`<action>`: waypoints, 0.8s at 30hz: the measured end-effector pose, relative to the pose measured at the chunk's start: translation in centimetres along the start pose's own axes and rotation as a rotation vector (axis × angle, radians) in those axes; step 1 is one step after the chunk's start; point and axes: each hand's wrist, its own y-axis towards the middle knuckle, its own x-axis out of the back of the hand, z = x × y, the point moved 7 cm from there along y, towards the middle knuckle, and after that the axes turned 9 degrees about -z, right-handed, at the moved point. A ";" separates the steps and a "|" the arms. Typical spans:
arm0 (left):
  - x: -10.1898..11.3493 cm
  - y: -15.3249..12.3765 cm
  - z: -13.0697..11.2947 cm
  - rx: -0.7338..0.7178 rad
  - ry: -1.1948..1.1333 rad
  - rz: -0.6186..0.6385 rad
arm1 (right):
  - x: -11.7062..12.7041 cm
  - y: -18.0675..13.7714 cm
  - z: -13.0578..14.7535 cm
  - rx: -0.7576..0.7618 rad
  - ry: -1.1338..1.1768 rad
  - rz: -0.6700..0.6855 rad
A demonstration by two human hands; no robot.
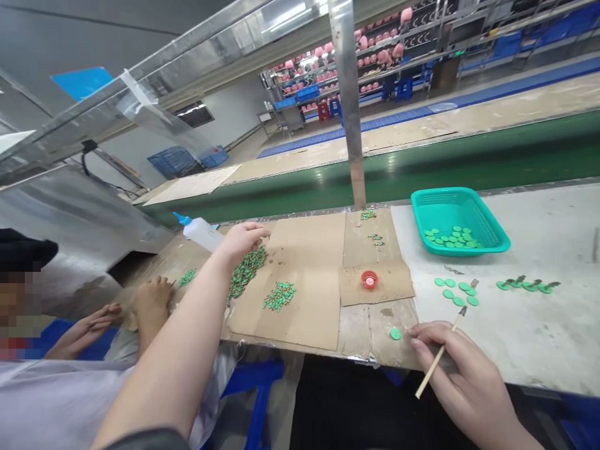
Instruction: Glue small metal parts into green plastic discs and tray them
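My left hand [241,240] reaches far left over a heap of small green parts [246,272] on brown cardboard [304,275]; its fingers are curled together in a pinch above the heap, and what they hold is too small to make out. My right hand [457,365] rests at the bench's front edge, closed on a thin wooden stick [440,353] whose tip points up toward several green discs [457,292]. A single green disc [396,334] lies just left of that hand. A second small heap of green parts [280,295] sits in the middle of the cardboard.
A teal basket [487,215] with green discs stands at the back right. A red cap [369,279] lies on cardboard. A squeeze bottle [201,231] lies at the left. Another person's hands [150,300] work at the far left. A metal post [349,106] rises behind.
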 end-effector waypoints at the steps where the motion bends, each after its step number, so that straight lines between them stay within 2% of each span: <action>1: -1.0 -2.1 -0.1 0.027 -0.065 0.025 | 0.2 0.4 0.7 -0.009 0.022 -0.015; 7: -9.6 -19.7 -0.9 0.131 -0.484 0.295 | -0.1 3.2 6.0 -0.028 0.158 0.031; 10: -12.5 -25.0 -1.8 0.279 -0.747 0.411 | 0.0 3.6 7.3 -0.026 0.161 0.006; 13: -13.8 -26.7 -2.1 0.315 -0.826 0.423 | 0.6 3.3 7.9 0.024 0.133 -0.018; 17: -14.1 -26.8 -1.6 0.305 -0.811 0.387 | 1.4 2.8 8.3 0.079 0.097 -0.005; 24: -14.3 -26.8 -1.3 0.316 -0.818 0.368 | 1.8 2.4 8.1 0.054 0.046 0.004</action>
